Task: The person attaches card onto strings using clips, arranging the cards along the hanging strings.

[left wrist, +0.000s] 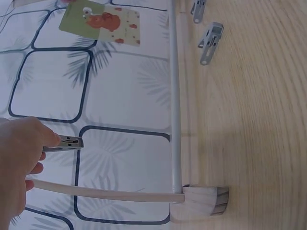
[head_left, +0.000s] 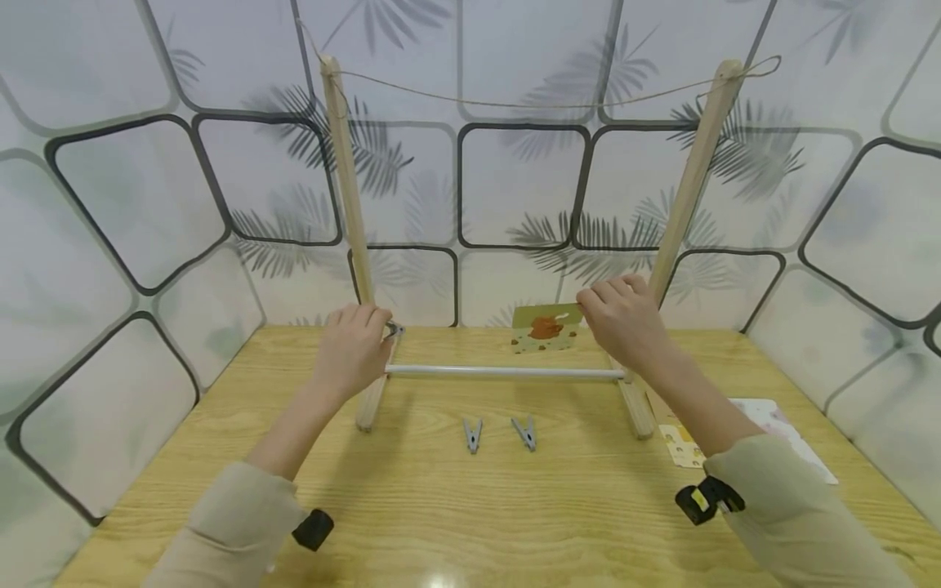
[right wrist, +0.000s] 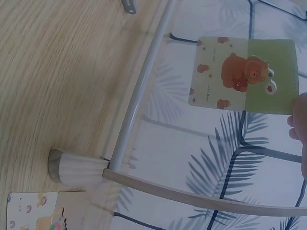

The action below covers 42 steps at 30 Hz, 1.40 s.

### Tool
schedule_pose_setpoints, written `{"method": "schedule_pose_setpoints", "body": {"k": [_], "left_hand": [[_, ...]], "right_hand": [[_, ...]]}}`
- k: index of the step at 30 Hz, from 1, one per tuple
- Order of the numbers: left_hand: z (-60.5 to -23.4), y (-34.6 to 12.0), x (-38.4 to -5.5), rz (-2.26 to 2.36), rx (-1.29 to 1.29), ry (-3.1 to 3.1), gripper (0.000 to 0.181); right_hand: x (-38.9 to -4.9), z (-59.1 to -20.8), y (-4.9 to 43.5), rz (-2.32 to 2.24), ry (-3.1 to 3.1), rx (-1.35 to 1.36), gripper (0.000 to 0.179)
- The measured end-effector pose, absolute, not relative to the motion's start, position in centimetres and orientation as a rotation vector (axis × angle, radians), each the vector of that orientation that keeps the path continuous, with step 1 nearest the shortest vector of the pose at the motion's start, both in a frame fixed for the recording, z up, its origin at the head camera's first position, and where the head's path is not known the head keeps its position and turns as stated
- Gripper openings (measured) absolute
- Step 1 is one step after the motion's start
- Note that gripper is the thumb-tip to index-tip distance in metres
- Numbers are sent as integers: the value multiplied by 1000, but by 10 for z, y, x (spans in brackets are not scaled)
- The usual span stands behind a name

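My left hand pinches a grey clothespin near the left post of a wooden frame, above the white crossbar. In my right hand, a green and cream card is pinched by its upper right corner. The card has a brown bear printed on it and hangs in the air above the crossbar, toward its right end. Two more grey clothespins, one on the left and one on the right, lie on the table in front of the crossbar.
Two wooden posts, left and right, carry a sagging string between their tops. A white crossbar joins them low down. More printed cards lie at the right under my forearm. Patterned cloth surrounds the wooden table.
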<state>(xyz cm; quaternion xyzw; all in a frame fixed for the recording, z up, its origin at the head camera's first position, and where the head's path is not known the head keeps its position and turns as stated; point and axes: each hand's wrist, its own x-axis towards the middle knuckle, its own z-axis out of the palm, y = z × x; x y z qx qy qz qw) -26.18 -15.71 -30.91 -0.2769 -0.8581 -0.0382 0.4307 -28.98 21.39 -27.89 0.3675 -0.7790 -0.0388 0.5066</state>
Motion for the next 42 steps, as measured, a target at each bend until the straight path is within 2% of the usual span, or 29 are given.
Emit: {"method": "schedule_pose_setpoints", "body": {"k": [21,32,42], "left_hand": [[-248,-164,-264,-61,-678,-1989,31],[-230,-165,-263,-37,-687,-1962,29],[-207,-166,-263,-41,-668,-1909,26]], "right_hand": [[-295,-257,189,-51,-1860,834,9],[-296,-248,183,-36,-1909,822,6],[-297,-241,178,-27,-1909,806,11]]}}
